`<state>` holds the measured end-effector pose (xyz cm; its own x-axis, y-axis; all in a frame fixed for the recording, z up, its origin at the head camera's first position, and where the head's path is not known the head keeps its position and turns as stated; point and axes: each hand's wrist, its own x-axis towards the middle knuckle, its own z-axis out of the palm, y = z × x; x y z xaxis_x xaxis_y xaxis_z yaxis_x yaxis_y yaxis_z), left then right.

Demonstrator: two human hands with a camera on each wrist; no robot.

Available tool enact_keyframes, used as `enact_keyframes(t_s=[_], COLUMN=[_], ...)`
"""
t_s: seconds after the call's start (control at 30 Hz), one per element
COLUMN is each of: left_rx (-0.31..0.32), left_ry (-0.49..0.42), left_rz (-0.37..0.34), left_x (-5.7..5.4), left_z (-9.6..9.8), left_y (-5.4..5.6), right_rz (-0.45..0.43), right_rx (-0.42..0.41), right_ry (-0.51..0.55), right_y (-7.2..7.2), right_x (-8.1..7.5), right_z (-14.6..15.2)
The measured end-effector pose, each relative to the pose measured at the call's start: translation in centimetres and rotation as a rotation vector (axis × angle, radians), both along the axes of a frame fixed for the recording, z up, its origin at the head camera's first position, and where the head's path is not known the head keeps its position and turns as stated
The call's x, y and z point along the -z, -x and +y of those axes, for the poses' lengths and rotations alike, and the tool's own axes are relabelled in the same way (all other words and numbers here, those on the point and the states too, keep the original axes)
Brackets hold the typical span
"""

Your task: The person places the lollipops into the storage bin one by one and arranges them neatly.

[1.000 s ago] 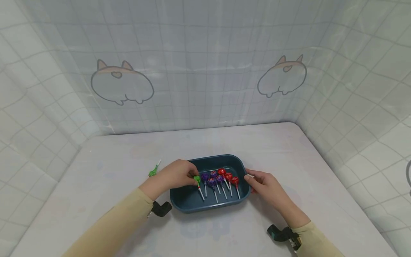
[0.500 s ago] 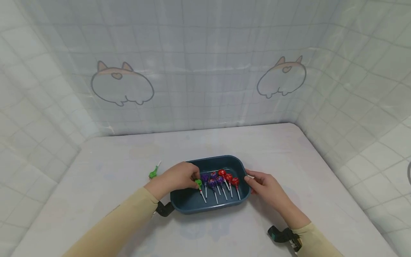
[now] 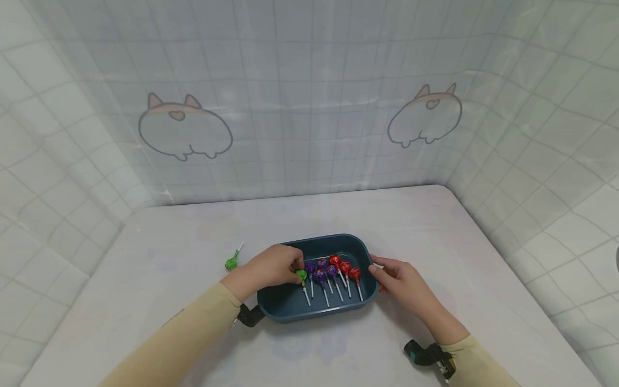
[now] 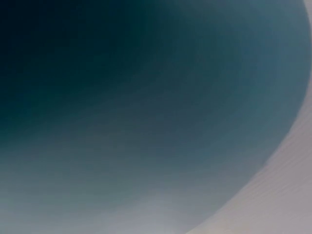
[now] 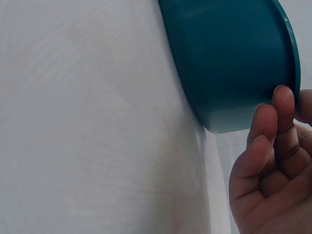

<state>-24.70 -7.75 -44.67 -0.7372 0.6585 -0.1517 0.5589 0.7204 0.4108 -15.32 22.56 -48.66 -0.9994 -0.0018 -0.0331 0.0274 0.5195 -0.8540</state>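
A dark teal plastic bin [image 3: 319, 313] lies in front of me in the head view, with several wrapped lollipops inside it. My left hand [image 3: 272, 265] reaches over its left side and pinches a green lollipop [image 3: 302, 276] by the head, its white stick pointing down toward the bin's floor. Purple lollipops [image 3: 320, 276] and red lollipops [image 3: 355, 273] lie to the right of it. At the bin's right end, my right hand [image 3: 403, 279] grips the rim, fingers against the outer wall in the right wrist view. Only the blurred bin wall [image 4: 195, 112] fills the left wrist view.
Another green lollipop [image 3: 232, 262] lies on the pale table [image 3: 348, 355], left of the bin and behind my left forearm. White tile-patterned sheeting [image 3: 309, 107] stands along the back and both sides. A black wrist camera [image 3: 427, 353] sits at my right wrist.
My left hand has shifted slightly down and right with the green lollipop, which sits a little lower in the bin. The right hand stays on the rim.
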Motion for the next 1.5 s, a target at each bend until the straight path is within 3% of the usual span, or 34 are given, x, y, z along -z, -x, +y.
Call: enact_keyframes(t_s=[0.63, 0.87, 1.07, 1.2, 1.33, 1.5], left_rx=[-0.005, 0.004, 0.045, 0.046, 0.016, -0.055], left_ry=[-0.017, -0.042, -0.14, -0.242, -0.327, -0.389], left_rz=[-0.017, 0.026, 0.064, 0.013, -0.036, -0.023], left_x=[-0.6, -0.6, -1.8, -2.8, -3.4, -3.5], left_z=[-0.2, -1.1, -2.7, -4.4, -6.2, -8.1], left_y=[-0.4, -0.2, 0.2, 0.7, 0.9, 1.0], right_rz=[-0.018, -0.016, -0.02, -0.022, -0.022, -0.017], right_rx=[0.0, 0.001, 0.003, 0.006, 0.007, 0.011], right_ry=[0.011, 0.002, 0.006, 0.009, 0.007, -0.003], right_y=[0.0, 0.0, 0.0, 0.0, 0.0, -0.1], right_x=[-0.1, -0.1, -0.1, -0.1, -0.1, -0.1], right_z=[0.0, 0.0, 0.0, -0.1, -0.1, 0.0])
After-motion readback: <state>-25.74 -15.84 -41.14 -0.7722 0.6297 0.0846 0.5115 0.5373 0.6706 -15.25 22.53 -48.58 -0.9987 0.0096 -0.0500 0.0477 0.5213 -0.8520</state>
